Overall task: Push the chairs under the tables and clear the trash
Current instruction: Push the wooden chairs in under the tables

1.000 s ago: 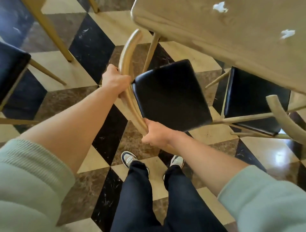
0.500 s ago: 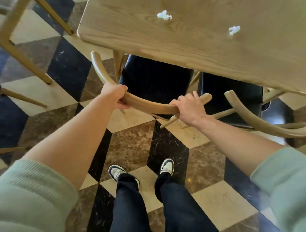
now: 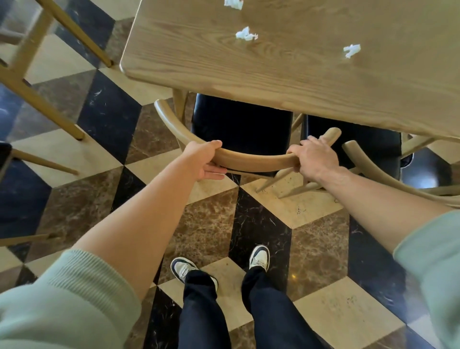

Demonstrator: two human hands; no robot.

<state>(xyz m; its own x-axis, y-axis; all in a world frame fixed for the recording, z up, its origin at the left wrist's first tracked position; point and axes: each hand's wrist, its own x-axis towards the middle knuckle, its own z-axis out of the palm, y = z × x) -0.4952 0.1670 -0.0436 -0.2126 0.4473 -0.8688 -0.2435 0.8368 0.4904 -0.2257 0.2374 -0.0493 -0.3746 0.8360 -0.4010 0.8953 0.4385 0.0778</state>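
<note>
A wooden chair (image 3: 251, 159) with a curved backrest and a black seat (image 3: 239, 124) stands in front of me, its seat tucked under the wooden table (image 3: 249, 74). My left hand (image 3: 205, 159) grips the left part of the backrest. My right hand (image 3: 315, 157) grips its right end. Three crumpled white paper scraps lie on the tabletop: one (image 3: 246, 34) near the middle, one (image 3: 351, 50) further right, one (image 3: 233, 3) at the top edge.
A second chair (image 3: 368, 164) with a black seat sits under the table right beside the first. Wooden legs of another table (image 3: 44, 104) and chair parts (image 3: 42, 162) stand at the left. The floor has checkered marble tiles; my feet (image 3: 221, 264) stand behind the chair.
The chair turned from sideways to face the table and its seat slid under the tabletop. Both hands stayed on the backrest and moved forward with it.
</note>
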